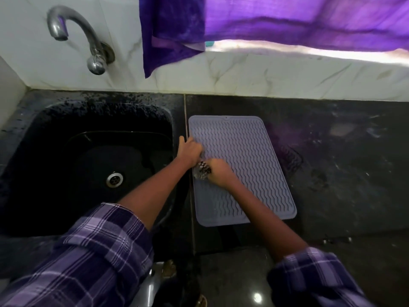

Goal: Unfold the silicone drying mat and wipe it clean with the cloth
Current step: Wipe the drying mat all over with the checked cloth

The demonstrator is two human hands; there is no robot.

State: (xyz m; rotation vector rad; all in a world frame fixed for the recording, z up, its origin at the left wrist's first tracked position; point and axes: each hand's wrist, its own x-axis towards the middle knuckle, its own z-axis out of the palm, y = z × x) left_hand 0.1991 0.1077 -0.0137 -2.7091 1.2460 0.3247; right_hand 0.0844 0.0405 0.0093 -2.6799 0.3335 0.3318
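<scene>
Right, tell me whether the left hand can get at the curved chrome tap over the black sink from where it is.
Probably yes: the left hand rests at the grey ribbed silicone mat's left edge, and nothing stands between it and the curved chrome tap across the black sink.

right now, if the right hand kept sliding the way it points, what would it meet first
The right hand, gripping the cloth, points left and slightly away; the left hand on the mat looks first in line, almost touching already.

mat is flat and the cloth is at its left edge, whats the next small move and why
Probably sweep the cloth, held by the right hand, rightward across the mat. The mat lies fully unfolded, the left hand steadies its left edge, and the ridged surface to the right is uncovered.
</scene>
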